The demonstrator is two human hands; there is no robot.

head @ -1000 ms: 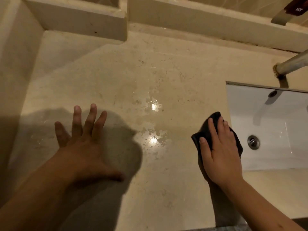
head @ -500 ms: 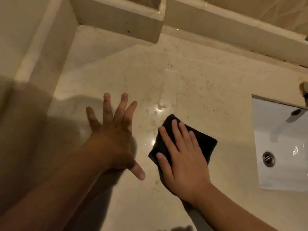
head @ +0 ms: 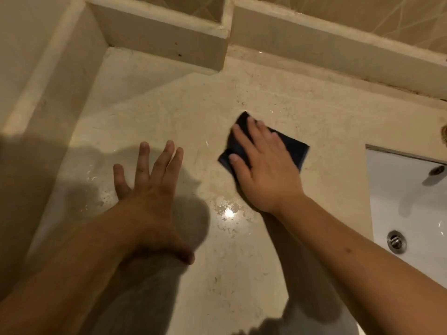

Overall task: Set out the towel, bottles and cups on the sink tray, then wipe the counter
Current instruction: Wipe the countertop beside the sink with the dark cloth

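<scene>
Right hand (head: pixel 263 165) flat, fingers straight, pressing dark cloth (head: pixel 294 152) onto counter (head: pixel 242 274); left hand (head: pixel 147 194) spread, empty.

Bathroom: marble counter (head: pixel 242 262), white sink (head: pixel 411 201)

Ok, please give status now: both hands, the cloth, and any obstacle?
Right hand flat, pressing dark cloth on counter. Left hand open, fingers spread. No obstacle visible.

The cloth (head: pixel 289 148) lies on the counter (head: pixel 242 274) under the right hand (head: pixel 263 165). The left hand (head: pixel 147 189) rests on the counter to its left, apart from it. The sink (head: pixel 411 209) lies to its right, the ledge (head: pixel 326 47) beyond it.
</scene>
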